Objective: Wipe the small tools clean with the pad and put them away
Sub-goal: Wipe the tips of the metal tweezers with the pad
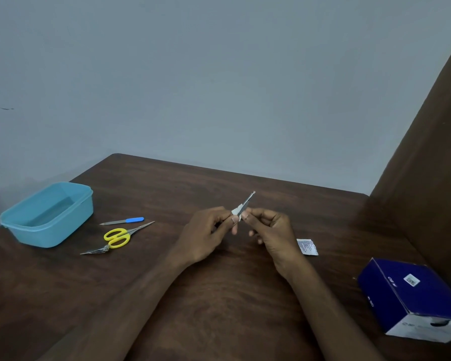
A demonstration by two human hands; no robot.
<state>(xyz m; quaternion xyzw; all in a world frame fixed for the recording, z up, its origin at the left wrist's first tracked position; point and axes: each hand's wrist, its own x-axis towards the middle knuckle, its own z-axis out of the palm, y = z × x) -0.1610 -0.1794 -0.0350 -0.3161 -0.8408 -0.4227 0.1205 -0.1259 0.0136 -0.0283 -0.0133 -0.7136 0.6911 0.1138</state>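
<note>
Dark brown wood grain covers the counter (pixel 219 295), and both hands meet above its middle. The left hand (pixel 208 230) has its fingers curled round the lower end of a small metal tool (pixel 248 201), whose slim silvery tip juts up and away past the fingertips. The right hand (pixel 268 227) faces it, thumb and forefinger pinching a small white pad (pixel 238 211) against the tool's shaft, just where the two hands nearly touch; its other fingers are loosely curled below. How far the pad wraps round the shaft cannot be told.

Just beside the right hand, on its outer side, a torn white sachet (pixel 307 246) with fine print lies flat on the counter. Further out on that side and nearer the person sits a dark blue box (pixel 412 295) with a white end panel.

Well to the left of the left hand lie three more tools: a nail file (pixel 123 221) with a blue handle, yellow-handled scissors (pixel 120 237) with long thin blades, and a pair of pointed steel tweezers (pixel 95 250) touching the scissors' handle loops. Beyond these, furthest left, stands an open light blue plastic tub (pixel 47 214) with no lid on it.
</note>
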